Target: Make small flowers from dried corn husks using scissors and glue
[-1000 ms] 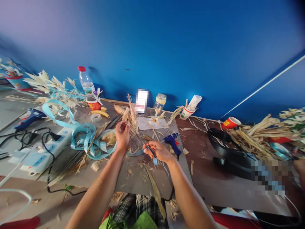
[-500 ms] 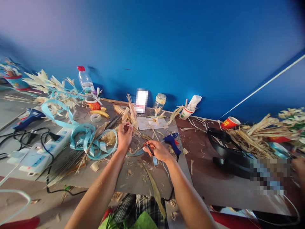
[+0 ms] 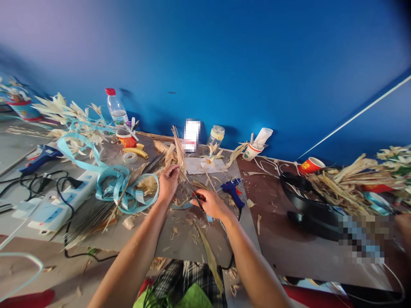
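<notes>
While the fingers of the right hand [image 3: 212, 204] grip scissors [image 3: 200, 197], those of the left hand [image 3: 168, 182] are pinched together, anything between them too small to tell. Near the right hand, a blue glue gun [image 3: 233, 192] lies on the bench [image 3: 272, 216].

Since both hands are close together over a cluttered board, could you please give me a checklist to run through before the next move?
1. Scissors held in the right hand: ok.
2. Left hand securely holding something: cannot tell, detail too small.
3. Surface free of husk scraps: not ok, they litter the grey board.
4. Glue gun near the right hand set down: ok, lying on the board.
5. Left hand apart from the blue ribbon: cannot tell, they look very close.
</notes>
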`<state>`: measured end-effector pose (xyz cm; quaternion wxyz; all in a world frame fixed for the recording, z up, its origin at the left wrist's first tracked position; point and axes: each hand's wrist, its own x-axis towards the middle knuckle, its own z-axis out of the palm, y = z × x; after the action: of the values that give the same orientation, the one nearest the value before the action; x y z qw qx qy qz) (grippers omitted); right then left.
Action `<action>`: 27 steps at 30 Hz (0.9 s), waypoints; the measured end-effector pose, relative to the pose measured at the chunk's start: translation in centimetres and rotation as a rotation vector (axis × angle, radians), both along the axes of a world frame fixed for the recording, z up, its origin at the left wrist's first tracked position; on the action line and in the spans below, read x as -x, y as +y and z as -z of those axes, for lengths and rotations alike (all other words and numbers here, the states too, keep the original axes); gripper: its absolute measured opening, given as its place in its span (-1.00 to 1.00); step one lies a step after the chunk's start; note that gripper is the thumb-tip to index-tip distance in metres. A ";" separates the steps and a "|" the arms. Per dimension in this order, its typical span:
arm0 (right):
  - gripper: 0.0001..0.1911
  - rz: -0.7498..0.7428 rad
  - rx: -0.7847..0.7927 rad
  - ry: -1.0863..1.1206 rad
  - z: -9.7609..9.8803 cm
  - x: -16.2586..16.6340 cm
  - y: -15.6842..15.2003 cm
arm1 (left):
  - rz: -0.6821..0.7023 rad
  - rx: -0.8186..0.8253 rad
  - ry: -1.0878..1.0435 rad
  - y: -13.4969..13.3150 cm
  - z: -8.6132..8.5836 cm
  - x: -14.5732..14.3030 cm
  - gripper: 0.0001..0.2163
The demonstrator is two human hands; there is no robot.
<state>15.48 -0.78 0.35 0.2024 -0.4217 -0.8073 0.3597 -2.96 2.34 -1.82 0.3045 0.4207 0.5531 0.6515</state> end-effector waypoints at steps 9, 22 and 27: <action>-0.71 0.036 0.052 0.073 0.4 0.2 0.0 | 0.011 -0.027 0.139 -0.5 -0.1 -0.5 -0.82; -0.75 0.052 -0.021 0.088 0.5 0.6 -0.1 | 0.057 -0.062 0.148 -0.6 -0.1 -1.1 -0.69; -0.75 0.094 -0.013 0.077 0.8 0.5 0.0 | 0.084 -0.057 0.137 -0.6 0.0 -1.1 -0.65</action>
<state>14.98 -0.79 -0.42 0.2527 -0.4436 -0.7807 0.3603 -1.86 1.79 -1.83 0.2808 0.4958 0.5357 0.6232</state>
